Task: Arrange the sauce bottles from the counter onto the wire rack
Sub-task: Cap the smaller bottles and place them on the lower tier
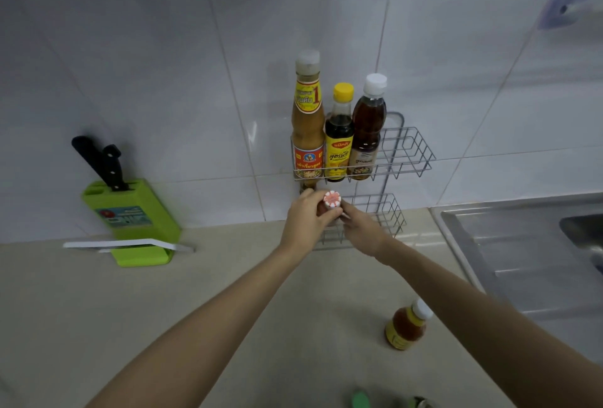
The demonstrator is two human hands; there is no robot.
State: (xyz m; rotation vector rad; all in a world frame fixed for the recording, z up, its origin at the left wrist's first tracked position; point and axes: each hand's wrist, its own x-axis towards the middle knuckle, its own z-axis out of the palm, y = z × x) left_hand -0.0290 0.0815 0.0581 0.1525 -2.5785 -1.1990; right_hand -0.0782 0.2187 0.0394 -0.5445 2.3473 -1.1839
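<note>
Red-and-white-capped bottle (330, 203), at the lower shelf of the wire rack (408, 153), gripped at its neck by my left hand (305, 221) and steadied lower by my right hand (362, 233): likely rigid, smooth, possibly slippery, best held below the cap.

Your beige counter (98, 326) fills the lower frame. On it, left of centre: green knife block (130, 221) w/ a white strip (127, 244) lying just in front. Lower right: small orange sauce bottle (406, 326), upright. Bottom edge: a green cap (360, 400), partly cut off. Sink (522, 244) sits at the right.
</note>
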